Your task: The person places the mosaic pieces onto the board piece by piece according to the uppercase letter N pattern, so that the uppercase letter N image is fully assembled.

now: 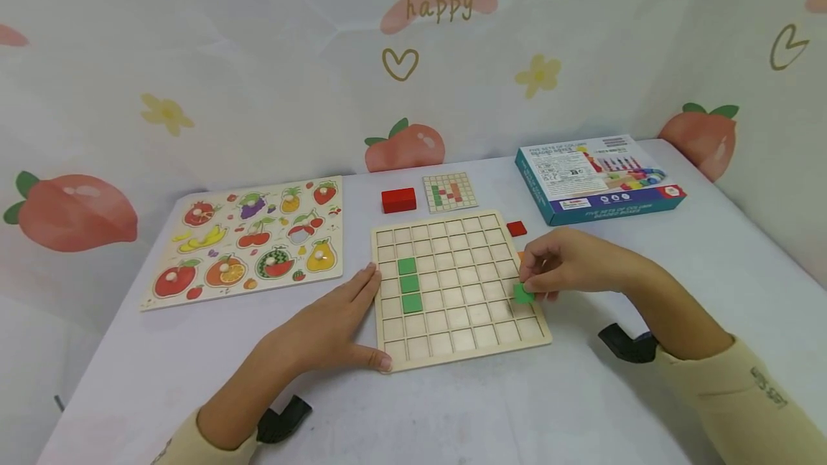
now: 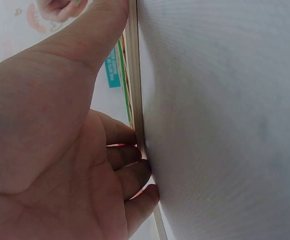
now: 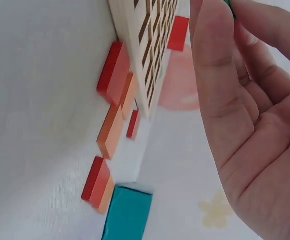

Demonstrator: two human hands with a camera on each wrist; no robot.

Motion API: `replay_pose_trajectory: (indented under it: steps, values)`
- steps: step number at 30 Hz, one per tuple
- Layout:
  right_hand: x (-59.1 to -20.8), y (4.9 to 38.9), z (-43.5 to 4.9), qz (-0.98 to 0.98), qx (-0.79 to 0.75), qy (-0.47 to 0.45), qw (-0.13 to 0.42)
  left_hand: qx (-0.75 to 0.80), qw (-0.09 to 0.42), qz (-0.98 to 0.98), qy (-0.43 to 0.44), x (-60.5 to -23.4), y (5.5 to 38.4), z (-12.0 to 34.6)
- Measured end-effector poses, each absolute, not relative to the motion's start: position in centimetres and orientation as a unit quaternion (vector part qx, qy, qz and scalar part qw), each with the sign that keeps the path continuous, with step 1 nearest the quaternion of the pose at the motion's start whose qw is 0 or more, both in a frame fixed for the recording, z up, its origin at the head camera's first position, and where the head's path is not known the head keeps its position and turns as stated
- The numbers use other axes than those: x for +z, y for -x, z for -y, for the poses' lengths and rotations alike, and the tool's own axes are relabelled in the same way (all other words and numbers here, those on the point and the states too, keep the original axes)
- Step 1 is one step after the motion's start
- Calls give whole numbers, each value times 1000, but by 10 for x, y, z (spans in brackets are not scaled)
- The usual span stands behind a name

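A wooden grid board (image 1: 457, 296) lies on the table, with three green square tiles (image 1: 410, 283) in a column near its left side. My left hand (image 1: 323, 329) rests along the board's left edge, thumb at the near corner and fingers extended; in the left wrist view the fingertips (image 2: 140, 172) touch that edge. Between thumb and forefinger my right hand (image 1: 558, 264) pinches another green square tile (image 1: 524, 293), over the board's right side. Only a sliver of this green tile (image 3: 228, 4) shows in the right wrist view.
Red tiles (image 3: 114, 75) and orange tiles (image 3: 110, 131) lie beside the board, mostly hidden by my right hand in the head view. Behind the board are a red block (image 1: 398, 200) and a small pattern card (image 1: 449, 192). A fruit puzzle (image 1: 248, 242) lies left, a box (image 1: 597, 178) back right.
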State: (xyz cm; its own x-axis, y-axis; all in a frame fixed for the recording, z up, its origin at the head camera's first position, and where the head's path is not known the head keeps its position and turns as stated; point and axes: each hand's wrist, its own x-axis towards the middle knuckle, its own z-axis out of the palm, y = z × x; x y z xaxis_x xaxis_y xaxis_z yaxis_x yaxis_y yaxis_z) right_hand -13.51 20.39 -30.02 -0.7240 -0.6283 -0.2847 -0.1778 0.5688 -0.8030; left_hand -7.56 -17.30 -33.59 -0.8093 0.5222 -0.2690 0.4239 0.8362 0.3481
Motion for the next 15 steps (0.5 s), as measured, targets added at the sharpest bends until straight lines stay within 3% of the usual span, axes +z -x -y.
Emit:
replay_pose_trajectory:
  steps: [15]
  values:
    - [-308,134,-172,-839,-395,250,279,132,179,-943,-247,-337,76,173]
